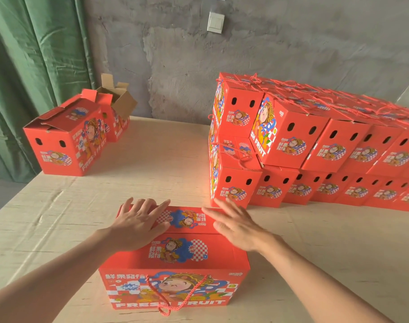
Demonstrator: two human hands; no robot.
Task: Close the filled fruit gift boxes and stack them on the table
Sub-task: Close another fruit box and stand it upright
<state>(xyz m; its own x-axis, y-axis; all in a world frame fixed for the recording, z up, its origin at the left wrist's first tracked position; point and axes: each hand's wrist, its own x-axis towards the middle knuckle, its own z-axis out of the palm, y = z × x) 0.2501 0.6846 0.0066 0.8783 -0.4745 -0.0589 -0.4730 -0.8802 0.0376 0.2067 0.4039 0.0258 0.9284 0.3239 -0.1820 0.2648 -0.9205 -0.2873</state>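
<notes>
Rope handle (166, 299) dangling off gift box (175, 285) beneath both hands. Left hand (138, 227) spread flat, pressing lid (187, 229); right hand (236, 226) open at lid's edge. Might spring open if released untucked.

**Soft daylight, wide-angle bend**

Bright, even daylight fills the scene, with no hard glare. The cream cloth-covered table (164, 148) carries only faint, soft-edged shadows. A reddish glow spills onto it at the near corner of the stack of closed red printed cardboard boxes (289, 136). The right hand (234, 223) is smeared by motion blur, while the left hand (138, 222) looks sharper. Lens distortion bows the green fabric curtain (24, 78) and makes the stack lean toward the right edge, where detail softens.
</notes>
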